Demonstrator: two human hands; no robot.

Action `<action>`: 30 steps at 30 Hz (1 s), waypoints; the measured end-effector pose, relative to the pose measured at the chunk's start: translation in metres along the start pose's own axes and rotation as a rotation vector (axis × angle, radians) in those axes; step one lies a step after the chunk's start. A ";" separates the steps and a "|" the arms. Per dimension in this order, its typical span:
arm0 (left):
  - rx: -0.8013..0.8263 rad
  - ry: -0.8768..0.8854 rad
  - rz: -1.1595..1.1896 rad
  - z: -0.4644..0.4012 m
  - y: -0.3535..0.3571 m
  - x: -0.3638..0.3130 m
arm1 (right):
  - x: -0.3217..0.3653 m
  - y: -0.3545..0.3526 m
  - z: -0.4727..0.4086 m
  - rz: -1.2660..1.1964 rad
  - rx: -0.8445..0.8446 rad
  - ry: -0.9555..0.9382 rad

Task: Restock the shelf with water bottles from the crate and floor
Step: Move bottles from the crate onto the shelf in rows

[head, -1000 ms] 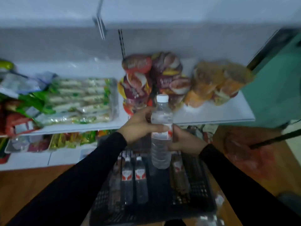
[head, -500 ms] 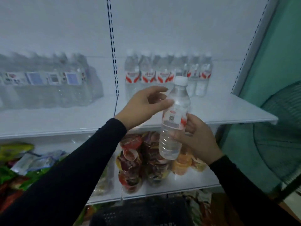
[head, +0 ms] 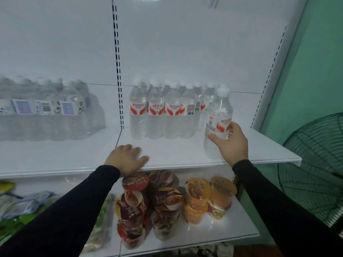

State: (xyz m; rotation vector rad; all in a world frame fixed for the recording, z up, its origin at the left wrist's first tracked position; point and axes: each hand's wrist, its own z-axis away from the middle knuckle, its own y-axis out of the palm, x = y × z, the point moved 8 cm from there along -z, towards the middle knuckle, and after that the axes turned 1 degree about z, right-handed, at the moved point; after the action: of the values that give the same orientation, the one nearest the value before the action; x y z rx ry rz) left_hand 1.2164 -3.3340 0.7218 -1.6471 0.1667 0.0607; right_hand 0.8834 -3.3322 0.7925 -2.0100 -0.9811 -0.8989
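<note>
My right hand (head: 230,144) grips a clear water bottle (head: 218,115) with a white cap and red-and-white label, upright on the white shelf (head: 185,156), to the right of the row. Several matching bottles (head: 159,112) stand in rows further back on the same shelf. My left hand (head: 127,157) rests flat on the shelf's front edge, fingers spread, holding nothing. The crate is out of view.
A shrink-wrapped pack of water bottles (head: 46,110) fills the left shelf bay. Below, stacked noodle cups (head: 163,206) and snack bags (head: 22,204) sit on the lower shelf. A green fan (head: 315,169) stands at the right by a green wall.
The view rose from the crate to the upper shelf. My left hand let go of the bottle and dropped to the shelf edge; my right hand carried the bottle onto the shelf.
</note>
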 end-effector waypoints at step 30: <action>-0.131 0.066 -0.090 -0.014 0.010 -0.001 | -0.068 0.053 -0.064 0.057 0.140 0.083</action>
State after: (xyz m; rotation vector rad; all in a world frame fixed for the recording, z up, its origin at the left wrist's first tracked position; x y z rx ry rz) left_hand 1.2135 -3.3488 0.7133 -1.7866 0.1404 -0.0523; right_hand 0.8784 -3.4321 0.7539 -1.8590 -0.9111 -0.8520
